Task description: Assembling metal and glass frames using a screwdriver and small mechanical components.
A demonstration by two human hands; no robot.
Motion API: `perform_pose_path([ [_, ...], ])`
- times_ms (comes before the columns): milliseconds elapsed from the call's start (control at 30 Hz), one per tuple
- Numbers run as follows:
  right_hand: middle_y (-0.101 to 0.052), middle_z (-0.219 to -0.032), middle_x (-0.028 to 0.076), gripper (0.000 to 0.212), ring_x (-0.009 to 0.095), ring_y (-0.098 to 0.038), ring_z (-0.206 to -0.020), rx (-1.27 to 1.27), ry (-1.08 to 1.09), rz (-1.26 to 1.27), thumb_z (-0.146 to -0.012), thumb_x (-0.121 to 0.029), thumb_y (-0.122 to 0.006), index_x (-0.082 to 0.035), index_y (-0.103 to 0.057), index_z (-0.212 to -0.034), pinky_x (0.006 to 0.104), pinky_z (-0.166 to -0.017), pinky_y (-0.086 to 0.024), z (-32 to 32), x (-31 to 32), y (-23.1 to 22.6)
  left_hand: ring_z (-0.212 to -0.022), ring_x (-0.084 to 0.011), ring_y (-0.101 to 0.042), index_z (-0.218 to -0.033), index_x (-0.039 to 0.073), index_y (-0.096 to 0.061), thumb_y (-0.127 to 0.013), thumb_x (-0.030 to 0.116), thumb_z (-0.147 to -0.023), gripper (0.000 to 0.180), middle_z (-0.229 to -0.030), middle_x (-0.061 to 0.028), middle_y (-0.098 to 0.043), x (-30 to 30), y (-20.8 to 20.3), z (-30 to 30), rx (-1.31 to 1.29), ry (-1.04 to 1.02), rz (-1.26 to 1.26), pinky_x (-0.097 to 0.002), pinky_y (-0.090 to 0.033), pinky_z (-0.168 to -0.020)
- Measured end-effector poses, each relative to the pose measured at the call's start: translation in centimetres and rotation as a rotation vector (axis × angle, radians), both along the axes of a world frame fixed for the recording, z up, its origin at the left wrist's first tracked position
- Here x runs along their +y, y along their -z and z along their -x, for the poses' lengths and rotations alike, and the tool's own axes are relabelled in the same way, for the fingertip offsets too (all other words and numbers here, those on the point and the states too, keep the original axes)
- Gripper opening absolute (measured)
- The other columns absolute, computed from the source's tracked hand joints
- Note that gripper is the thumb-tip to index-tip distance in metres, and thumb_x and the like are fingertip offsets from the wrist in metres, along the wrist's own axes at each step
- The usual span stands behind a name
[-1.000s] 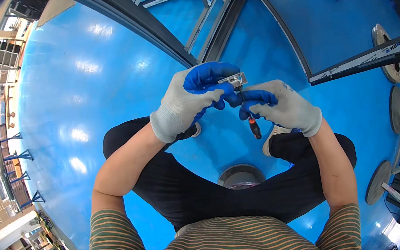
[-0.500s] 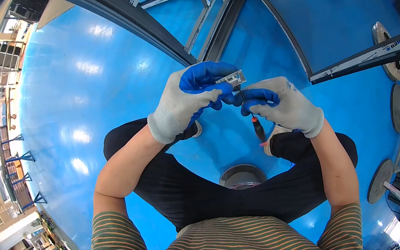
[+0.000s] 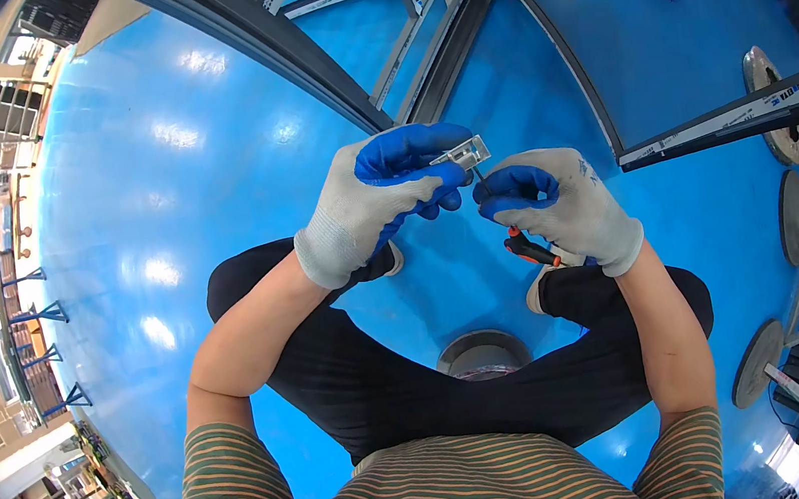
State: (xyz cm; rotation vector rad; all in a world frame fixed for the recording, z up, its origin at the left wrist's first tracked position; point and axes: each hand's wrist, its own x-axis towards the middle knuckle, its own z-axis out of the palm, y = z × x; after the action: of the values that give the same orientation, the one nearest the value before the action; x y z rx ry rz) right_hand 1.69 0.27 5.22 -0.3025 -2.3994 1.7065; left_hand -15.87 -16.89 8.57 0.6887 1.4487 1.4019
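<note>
The knit-gloved left hand (image 3: 380,191) pinches a boxy silver-metal fitting (image 3: 467,152); beside it, the right hand (image 3: 570,205) curls round a black-red screwdriver (image 3: 531,249).

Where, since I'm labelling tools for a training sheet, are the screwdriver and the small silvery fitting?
Screwdriver (image 3: 529,249): head view, on its black-and-red handle.
Silvery fitting (image 3: 466,153): head view, on the middle of its exposed part.

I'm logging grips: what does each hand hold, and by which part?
Left hand: metal piece, by its left end. Right hand: screwdriver, by its shaft.
</note>
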Motion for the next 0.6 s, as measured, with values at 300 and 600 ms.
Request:
perform_pose_path([
  [300, -0.076, -0.098, 0.013, 0.026, 0.023, -0.068, -0.072, -0.135, 0.025, 0.041, -0.081, -0.013, -0.084, -0.003, -0.077, -0.103, 0.0291, -0.079, -0.057, 0.31, 0.01, -0.64, -0.08, -0.0179, -0.072, -0.131, -0.006, -0.062, -0.077, 0.015, -0.092, 0.047, -0.107, -0.0163, -0.072, -0.24, 0.34, 0.11, -0.025, -0.019, -0.01, -0.0225, -0.061, -0.074],
  [600, -0.076, -0.096, 0.012, 0.024, 0.022, -0.067, -0.071, -0.152, 0.048, -0.039, -0.083, -0.013, -0.082, -0.003, -0.077, -0.105, 0.0281, -0.074, -0.056, 0.33, -0.06, -0.26, -0.083, -0.0187, -0.073, -0.134, -0.005, -0.061, -0.071, 0.014, -0.096, 0.043, -0.105, -0.0158, -0.072, -0.08, 0.84, -0.08, -0.05, -0.063, -0.048, -0.0217, -0.06, -0.074],
])
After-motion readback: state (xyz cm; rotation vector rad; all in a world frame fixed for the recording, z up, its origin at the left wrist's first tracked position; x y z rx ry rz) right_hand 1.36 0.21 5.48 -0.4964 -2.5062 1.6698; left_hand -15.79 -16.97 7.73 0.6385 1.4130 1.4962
